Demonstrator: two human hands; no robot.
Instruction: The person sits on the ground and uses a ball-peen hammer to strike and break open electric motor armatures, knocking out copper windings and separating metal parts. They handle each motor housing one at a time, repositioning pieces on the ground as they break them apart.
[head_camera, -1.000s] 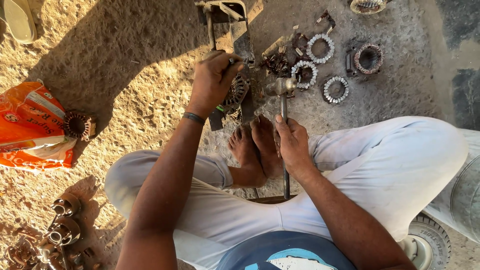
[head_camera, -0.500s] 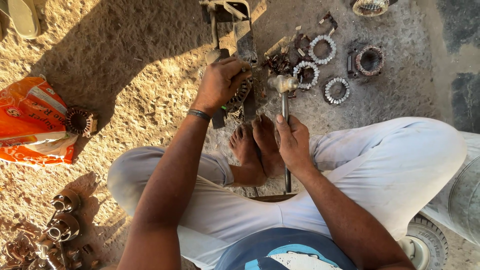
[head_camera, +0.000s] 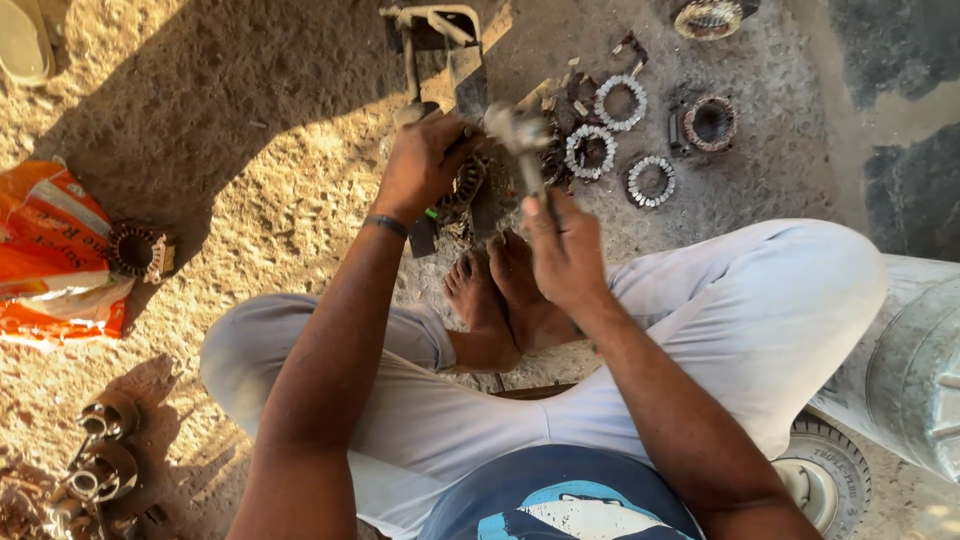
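Raised since the earlier frame, the hammer (head_camera: 520, 140) now has its head up beside the left hand (head_camera: 425, 160). Right hand (head_camera: 565, 250) is closed around the handle. Left hand is clamped on a round toothed part (head_camera: 462, 185), mostly hidden beneath it. Both forearms extend forward over crossed legs.

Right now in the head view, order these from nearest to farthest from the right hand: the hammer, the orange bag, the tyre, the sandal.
1. Hammer: held in the right hand.
2. Tyre: lower right.
3. Orange bag: far left.
4. Sandal: top-left corner.
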